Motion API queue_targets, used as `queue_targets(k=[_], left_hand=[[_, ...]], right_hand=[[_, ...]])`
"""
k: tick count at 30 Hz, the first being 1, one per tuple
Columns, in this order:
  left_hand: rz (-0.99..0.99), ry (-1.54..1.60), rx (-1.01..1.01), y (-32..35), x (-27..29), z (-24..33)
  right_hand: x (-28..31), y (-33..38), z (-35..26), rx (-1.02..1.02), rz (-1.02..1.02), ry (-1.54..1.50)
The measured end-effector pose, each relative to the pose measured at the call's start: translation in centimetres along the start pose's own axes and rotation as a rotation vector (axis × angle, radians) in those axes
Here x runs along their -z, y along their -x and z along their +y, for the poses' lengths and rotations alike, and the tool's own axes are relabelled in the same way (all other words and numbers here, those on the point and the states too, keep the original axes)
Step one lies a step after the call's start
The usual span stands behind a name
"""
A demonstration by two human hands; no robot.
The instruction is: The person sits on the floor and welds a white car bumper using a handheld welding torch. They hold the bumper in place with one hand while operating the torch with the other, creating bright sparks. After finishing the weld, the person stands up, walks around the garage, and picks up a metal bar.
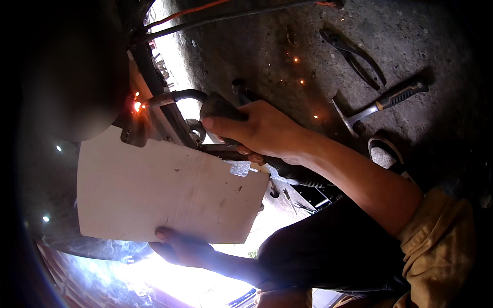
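Note:
My right hand (264,128) is wrapped round the dark handle of a welding torch (191,94). The torch's bent neck points left, its nozzle close to a small glowing orange spot on a metal piece (136,132) beside a dark metal bar (154,77). Below the torch, my left hand (182,249) grips the lower edge of a pale flat board (169,190), thumb on its near face and fingers hidden behind. The board stands between me and a very bright light at the lower edge. A large dark blurred shape hides the upper left.
Slip-joint pliers (354,59) and a hammer (382,107) lie on the concrete floor (246,56) at the upper right, near a shoe (384,153). Orange and black cables (226,21) cross the top. Sparks scatter over the floor, and smoke (110,277) drifts at the lower left.

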State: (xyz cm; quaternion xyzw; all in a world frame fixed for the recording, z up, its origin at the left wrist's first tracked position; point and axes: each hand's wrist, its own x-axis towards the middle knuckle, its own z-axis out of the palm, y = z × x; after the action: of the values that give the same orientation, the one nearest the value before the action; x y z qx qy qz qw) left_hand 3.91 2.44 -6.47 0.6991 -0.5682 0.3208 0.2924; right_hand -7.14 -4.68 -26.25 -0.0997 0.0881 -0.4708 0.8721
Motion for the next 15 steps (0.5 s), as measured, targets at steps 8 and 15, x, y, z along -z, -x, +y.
queue_targets(k=[8, 15], left_hand=[[0.054, -0.019, 0.001, 0.3, 0.1, 0.3], [0.051, 0.037, -0.004, 0.0, -0.2, -0.6]], right_hand=[[0.0, -0.5, 1.6, 0.017, -0.036, -0.083], [-0.8, 0.0, 1.4, 0.06, 0.03, 0.059]])
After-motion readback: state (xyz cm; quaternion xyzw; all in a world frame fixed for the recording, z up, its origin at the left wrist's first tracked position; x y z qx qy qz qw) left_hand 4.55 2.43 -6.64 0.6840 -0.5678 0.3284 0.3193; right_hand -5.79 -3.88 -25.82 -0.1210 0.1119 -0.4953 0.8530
